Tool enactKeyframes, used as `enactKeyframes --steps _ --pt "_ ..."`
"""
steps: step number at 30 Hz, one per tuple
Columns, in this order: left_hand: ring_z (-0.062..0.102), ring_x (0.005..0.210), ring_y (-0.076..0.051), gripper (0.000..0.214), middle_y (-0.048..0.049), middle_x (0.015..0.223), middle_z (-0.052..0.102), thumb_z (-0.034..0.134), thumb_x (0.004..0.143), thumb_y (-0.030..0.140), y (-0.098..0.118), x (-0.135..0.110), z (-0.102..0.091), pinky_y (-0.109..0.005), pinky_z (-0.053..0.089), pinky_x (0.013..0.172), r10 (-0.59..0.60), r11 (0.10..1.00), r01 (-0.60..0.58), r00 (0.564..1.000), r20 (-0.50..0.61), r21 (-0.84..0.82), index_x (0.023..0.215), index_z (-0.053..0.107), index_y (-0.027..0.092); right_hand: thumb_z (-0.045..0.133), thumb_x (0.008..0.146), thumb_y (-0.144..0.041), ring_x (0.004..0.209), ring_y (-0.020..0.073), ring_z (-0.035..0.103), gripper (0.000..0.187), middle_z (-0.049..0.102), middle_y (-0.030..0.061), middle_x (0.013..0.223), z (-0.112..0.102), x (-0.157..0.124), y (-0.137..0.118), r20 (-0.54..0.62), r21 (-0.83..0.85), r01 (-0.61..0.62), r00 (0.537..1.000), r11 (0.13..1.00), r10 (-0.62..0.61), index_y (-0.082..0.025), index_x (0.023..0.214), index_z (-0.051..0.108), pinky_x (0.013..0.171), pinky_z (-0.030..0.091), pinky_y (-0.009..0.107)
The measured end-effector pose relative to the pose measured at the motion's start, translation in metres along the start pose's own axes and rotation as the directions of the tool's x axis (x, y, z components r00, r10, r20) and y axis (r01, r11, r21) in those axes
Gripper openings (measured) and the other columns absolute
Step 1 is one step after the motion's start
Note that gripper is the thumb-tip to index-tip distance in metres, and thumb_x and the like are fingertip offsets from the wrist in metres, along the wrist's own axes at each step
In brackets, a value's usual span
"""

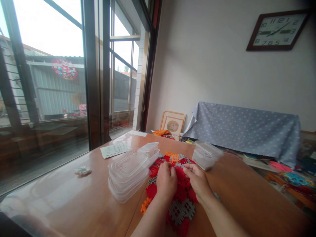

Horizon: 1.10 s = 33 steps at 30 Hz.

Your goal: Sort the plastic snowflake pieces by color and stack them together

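Observation:
A pile of flat interlocking plastic pieces point(181, 205), mostly red with some grey and orange, lies on the wooden table point(242, 194) in front of me. My left hand point(166, 181) rests on the pile with its fingers curled down onto the red pieces. My right hand point(197, 179) sits just right of it, fingers bent and pinching at a red piece near the top of the pile. The two hands nearly touch. What lies under the palms is hidden.
A stack of clear plastic lids point(128, 174) lies left of the pile, with a small clear box point(150, 149) behind and another point(206, 154) to the right. A paper sheet point(115, 149) and a crumpled scrap point(82, 170) lie further left. A window is at the left.

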<state>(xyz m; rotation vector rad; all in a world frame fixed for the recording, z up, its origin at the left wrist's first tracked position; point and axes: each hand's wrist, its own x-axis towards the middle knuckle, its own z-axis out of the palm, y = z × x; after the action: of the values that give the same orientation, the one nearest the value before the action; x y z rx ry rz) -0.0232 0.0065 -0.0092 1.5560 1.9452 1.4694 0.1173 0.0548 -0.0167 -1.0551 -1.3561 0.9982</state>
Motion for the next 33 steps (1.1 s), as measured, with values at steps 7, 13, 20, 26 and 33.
enactKeyframes --steps 7,13,20,26,33 --pt "0.066 0.083 -0.022 0.046 -0.0072 0.089 0.073 0.047 0.095 0.06 -0.003 0.004 0.006 -0.03 0.046 0.073 -0.063 0.954 0.088 0.994 0.094 -0.286 0.09 0.065 0.019 0.07 0.082 -0.052 0.09 0.0237 0.064 0.037 0.072 0.006 0.096 0.004 -0.018 -0.003 0.044 -0.052 0.159 0.987 0.986 -0.157 -0.021 0.102 0.067 0.086 0.051 0.036" --pt "0.065 0.081 -0.02 0.031 -0.0054 0.086 0.071 0.064 0.084 0.049 -0.007 0.009 0.008 -0.028 0.047 0.071 -0.137 0.901 0.172 0.984 0.115 -0.399 0.09 0.064 0.018 0.066 0.086 -0.053 0.094 0.0253 0.065 0.035 0.073 0.0074 0.1 0.004 -0.034 -0.006 0.124 -0.092 0.175 0.979 0.98 -0.163 -0.021 0.101 0.068 0.088 0.05 0.036" --pt "0.064 0.088 -0.017 0.03 -0.0042 0.098 0.069 0.063 0.073 0.025 0.007 0.005 0.0 -0.026 0.05 0.077 -0.081 0.703 0.22 0.969 0.231 -0.677 0.103 0.061 0.019 0.068 0.084 -0.053 0.111 0.0282 0.064 0.044 0.071 0.0084 0.12 -0.011 -0.036 0.0 0.107 -0.08 0.1 0.99 0.992 -0.091 -0.024 0.117 0.066 0.094 0.05 0.039" --pt "0.064 0.089 -0.017 0.042 -0.0056 0.105 0.07 0.065 0.066 0.018 0.017 -0.002 -0.002 -0.026 0.048 0.076 0.035 0.499 0.328 0.917 0.397 -0.802 0.108 0.062 0.019 0.069 0.083 -0.049 0.092 0.024 0.067 0.051 0.068 0.0077 0.129 -0.027 -0.034 -0.015 0.181 -0.208 0.154 0.977 0.966 -0.117 -0.024 0.128 0.064 0.083 0.055 0.038" --pt "0.062 0.085 -0.014 0.04 -0.0049 0.105 0.069 0.064 0.066 0.011 0.018 -0.005 -0.001 -0.024 0.045 0.075 0.099 0.398 0.4 0.876 0.472 -0.826 0.105 0.063 0.019 0.069 0.081 -0.037 0.106 0.0275 0.066 0.05 0.07 0.008 0.124 -0.046 -0.026 -0.025 0.232 -0.361 0.291 0.948 0.886 -0.217 -0.024 0.129 0.065 0.091 0.055 0.041"
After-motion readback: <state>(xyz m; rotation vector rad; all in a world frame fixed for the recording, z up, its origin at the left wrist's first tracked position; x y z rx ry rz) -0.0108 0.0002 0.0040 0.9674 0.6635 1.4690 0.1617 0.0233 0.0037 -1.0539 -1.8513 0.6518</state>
